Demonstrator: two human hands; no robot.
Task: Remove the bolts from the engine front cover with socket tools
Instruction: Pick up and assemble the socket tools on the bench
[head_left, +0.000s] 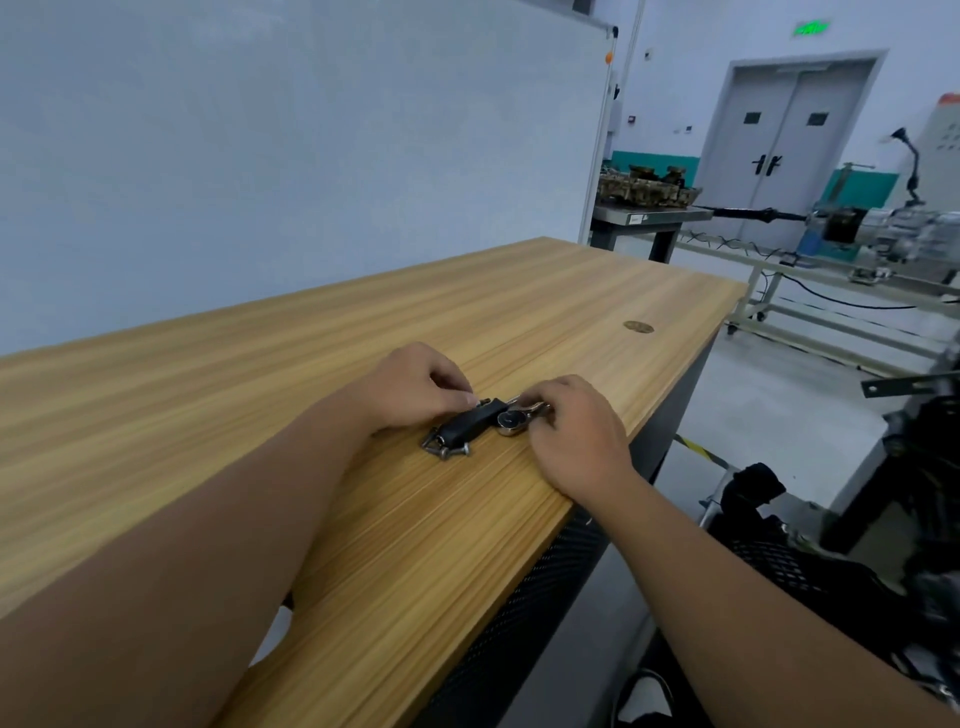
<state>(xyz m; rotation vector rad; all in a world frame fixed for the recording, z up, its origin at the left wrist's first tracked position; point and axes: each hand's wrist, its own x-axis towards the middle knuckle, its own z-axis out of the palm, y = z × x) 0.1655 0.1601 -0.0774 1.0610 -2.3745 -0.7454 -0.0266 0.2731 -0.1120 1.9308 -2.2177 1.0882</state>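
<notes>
A small ratchet wrench (485, 418) with a black handle and a round chrome head lies on the wooden table (260, 374). My left hand (415, 384) has its fingers curled over the handle's far side and touches it. My right hand (571, 431) grips the chrome head end, fingers curled round it. Several loose bolts (449, 451) lie on the table at the handle's near end. What lies under my right fingers is hidden.
The table's right edge (649, 415) runs just beside my right hand. A dark engine assembly (924, 493) stands low at the right. Farther back are a metal bench with an engine part (649, 189) and a frame carrying a gearbox (883, 234).
</notes>
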